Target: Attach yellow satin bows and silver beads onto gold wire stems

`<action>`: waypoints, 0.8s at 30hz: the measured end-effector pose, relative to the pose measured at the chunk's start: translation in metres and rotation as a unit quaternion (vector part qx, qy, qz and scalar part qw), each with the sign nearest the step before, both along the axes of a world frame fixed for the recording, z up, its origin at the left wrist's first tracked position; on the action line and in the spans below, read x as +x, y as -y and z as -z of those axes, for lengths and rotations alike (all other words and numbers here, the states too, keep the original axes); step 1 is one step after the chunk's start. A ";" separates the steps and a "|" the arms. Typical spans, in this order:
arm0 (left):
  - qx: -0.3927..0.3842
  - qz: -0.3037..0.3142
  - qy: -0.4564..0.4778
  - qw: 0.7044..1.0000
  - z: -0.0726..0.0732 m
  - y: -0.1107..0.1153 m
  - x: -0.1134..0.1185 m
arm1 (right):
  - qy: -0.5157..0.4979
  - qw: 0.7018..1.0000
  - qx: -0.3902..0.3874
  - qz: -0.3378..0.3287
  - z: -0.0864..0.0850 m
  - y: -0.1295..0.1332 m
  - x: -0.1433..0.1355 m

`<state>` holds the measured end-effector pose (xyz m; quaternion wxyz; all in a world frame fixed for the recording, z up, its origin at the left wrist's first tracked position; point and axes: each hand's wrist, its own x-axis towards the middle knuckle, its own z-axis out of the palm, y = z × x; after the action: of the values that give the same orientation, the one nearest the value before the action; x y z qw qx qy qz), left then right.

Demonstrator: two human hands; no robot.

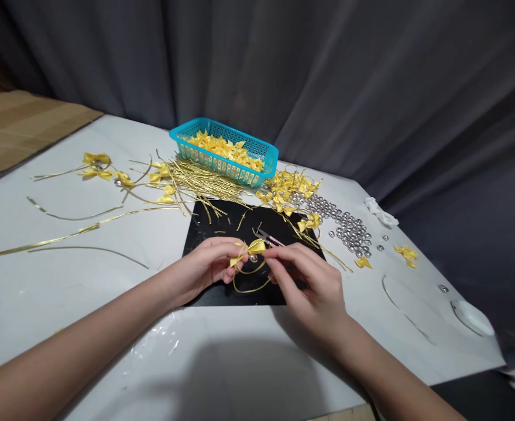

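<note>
Yellow bow [257, 246] pinched between 2 hands over a black mat

The yellow bow is raised above the black mat [200, 234], near the middle of the work surface. A silver bead [253, 257] sits at its lower middle, and a thin gold wire [251, 290] hangs below in loops between the hands. The left hand [211, 260] is mostly closed, thumb and fingertips drawn together on the bow's left side. The right hand [312, 272] has its thumb and index finger pinched at the bow's right edge; whether they grip wire as well, I cannot tell.

Just beyond the bow, a pointed metal tool [268, 238] lies on the mat, partly hidden by the right hand. Farther back on the white table [126, 134], a teal basket [205, 156] holds many yellow ribbon pieces [226, 149]. A bundle of gold strands [205, 181] lies along its near side, with some ends reaching over the mat. A pile of beaded bows [290, 187] sits to the right of the bundle, next to scattered silver beads [352, 231]. More bows [97, 166] lie at the left. A dark curtain [240, 64] hangs behind the table.
</note>
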<state>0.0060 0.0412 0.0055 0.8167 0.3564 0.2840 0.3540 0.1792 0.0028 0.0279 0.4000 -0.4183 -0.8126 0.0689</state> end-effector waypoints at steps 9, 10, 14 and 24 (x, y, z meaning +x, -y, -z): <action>0.016 -0.006 -0.017 1.000 0.000 0.000 0.000 | -0.006 1.000 -0.025 -0.006 0.001 0.001 0.000; 0.014 -0.004 -0.017 1.000 0.000 0.000 0.000 | -0.006 1.000 -0.025 -0.006 0.001 0.000 0.000; 0.012 0.001 -0.018 1.000 -0.001 0.000 0.001 | -0.002 1.000 -0.029 -0.008 0.001 0.001 0.000; 0.019 0.003 -0.027 0.999 0.002 0.000 0.001 | -0.018 0.999 -0.043 -0.013 0.005 0.002 -0.002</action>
<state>0.0069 0.0417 0.0035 0.8029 0.3824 0.2981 0.3468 0.1771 0.0010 0.0232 0.3951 -0.4236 -0.8067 0.1167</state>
